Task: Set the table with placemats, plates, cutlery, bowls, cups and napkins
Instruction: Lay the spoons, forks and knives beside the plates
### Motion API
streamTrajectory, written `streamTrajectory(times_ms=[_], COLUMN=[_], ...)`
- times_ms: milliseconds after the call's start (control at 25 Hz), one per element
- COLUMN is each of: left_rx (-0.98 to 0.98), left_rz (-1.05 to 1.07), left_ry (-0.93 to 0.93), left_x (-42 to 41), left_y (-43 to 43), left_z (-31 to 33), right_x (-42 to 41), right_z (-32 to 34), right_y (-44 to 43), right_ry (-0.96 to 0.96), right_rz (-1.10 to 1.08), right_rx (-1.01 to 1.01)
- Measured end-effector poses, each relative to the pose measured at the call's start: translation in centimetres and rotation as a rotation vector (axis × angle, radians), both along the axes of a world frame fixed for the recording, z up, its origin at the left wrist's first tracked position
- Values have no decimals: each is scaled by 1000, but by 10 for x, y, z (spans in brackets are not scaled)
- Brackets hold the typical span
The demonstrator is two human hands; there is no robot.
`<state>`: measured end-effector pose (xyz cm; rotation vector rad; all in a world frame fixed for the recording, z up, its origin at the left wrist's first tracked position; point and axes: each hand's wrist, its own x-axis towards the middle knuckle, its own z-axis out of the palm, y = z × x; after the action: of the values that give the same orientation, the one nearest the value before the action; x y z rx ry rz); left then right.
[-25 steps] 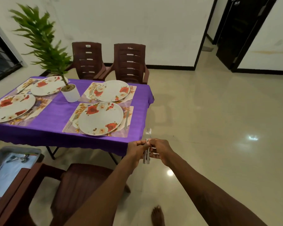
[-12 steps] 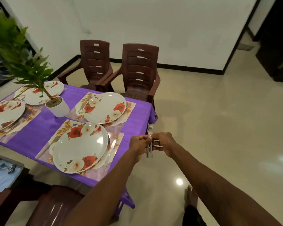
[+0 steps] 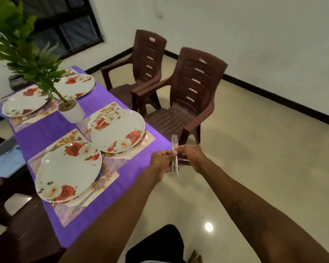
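My left hand [image 3: 162, 161] and my right hand [image 3: 191, 157] both pinch a small bunch of steel forks [image 3: 174, 154], held upright with the tines up, just off the table's right edge. On the purple tablecloth [image 3: 46, 133] lie several floral placemats, each under a white plate with red flowers. The nearest plate [image 3: 68, 170] has a knife [image 3: 89, 195] on its placemat [image 3: 110, 164] to the right. A second plate [image 3: 118, 130] sits behind it, and two more plates [image 3: 24, 103] are at the far left.
A white pot with a green plant [image 3: 71, 112] stands mid-table. Two brown plastic chairs [image 3: 186, 103] stand at the far side of the table, another dark chair [image 3: 23, 230] at the lower left. Glossy floor spreads to the right. My foot [image 3: 195, 257] shows at the bottom.
I have walked round towards the table's right end; the table now lies closer and turned. Both hands still hold the forks in the same way.
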<state>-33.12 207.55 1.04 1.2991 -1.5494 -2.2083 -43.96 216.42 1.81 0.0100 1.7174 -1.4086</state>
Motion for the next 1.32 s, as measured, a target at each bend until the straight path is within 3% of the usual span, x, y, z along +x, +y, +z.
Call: streamTrajectory(times_ms=[480,720,880,1000,1200,1320], left_rx=[120,227,257,338,440,498], left_rz=[741,1083,1377,1632,2014,2107], left_ry=[25,17,87,159,47,-58], left_x=[-143,-159,-177,-184,-170,-156], left_y=[-133,-207,-221,-209,-173,-159], left_z=[-50,-48,-55,-59,-83,-101], right_x=[-156,-193,-198,-190,-163,-152], right_z=[-21,-29,-48,-62,-73,-81], right_y=[-188,-297,-353,-371,-354,-348], right_ry=[-34,143,369,338,252,206], right_rz=[590,992,1345,1544,1600,1627], right_rx=[-44,-36,8,53,91,88])
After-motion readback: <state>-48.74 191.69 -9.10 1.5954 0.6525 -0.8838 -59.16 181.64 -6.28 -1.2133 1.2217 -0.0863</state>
